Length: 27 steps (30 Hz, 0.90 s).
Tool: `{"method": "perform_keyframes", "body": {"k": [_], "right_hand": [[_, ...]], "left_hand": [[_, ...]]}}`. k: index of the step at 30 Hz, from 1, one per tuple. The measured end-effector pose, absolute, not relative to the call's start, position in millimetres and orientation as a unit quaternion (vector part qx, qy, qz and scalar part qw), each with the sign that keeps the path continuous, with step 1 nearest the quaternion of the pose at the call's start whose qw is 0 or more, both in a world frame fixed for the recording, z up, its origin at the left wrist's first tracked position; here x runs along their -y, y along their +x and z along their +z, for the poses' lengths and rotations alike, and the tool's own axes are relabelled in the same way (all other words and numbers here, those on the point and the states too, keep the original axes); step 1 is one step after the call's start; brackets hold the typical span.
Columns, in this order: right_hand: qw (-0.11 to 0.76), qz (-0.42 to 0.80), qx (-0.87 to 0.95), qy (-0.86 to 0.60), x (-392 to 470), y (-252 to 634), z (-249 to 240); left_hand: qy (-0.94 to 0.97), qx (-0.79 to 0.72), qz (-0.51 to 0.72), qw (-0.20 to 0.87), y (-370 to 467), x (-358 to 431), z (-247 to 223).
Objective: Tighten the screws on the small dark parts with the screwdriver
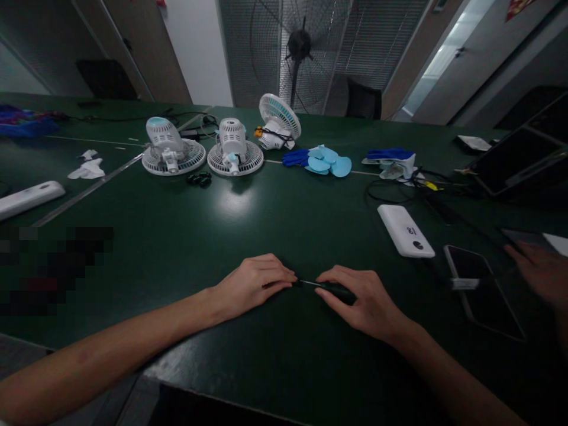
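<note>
Screwdriver inside right grip

In the right hand, the screwdriver has a silvery shaft and a handle that looks black or very dark green, hard to tell in this dim light, against the plain dark green table. Ahead of the left hand are two white fans with ribbed white grilles and light-blue touches, and farther beyond it a third white fan shows pale blue behind its ribs. Ahead of the right hand come sky-blue blades and a white power bank with dark markings.
</note>
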State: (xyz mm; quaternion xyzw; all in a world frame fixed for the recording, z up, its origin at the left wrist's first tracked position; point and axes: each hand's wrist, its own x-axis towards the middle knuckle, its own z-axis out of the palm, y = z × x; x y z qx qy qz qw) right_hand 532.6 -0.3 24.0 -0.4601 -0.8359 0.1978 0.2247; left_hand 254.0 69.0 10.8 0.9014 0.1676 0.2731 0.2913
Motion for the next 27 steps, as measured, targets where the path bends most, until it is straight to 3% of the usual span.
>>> {"method": "perform_keyframes", "body": {"k": [12, 27], "right_hand": [[0.181, 0.152, 0.86, -0.452, -0.9, 528.4, 22.2], [0.197, 0.122, 0.864, -0.447, -1.0, 527.9, 19.9]], "left_hand": [[0.902, -0.16, 0.264, 0.302, 251.7, -70.4, 13.6], [0.897, -0.17, 0.261, 0.315, 253.2, -71.8, 15.0]]}}
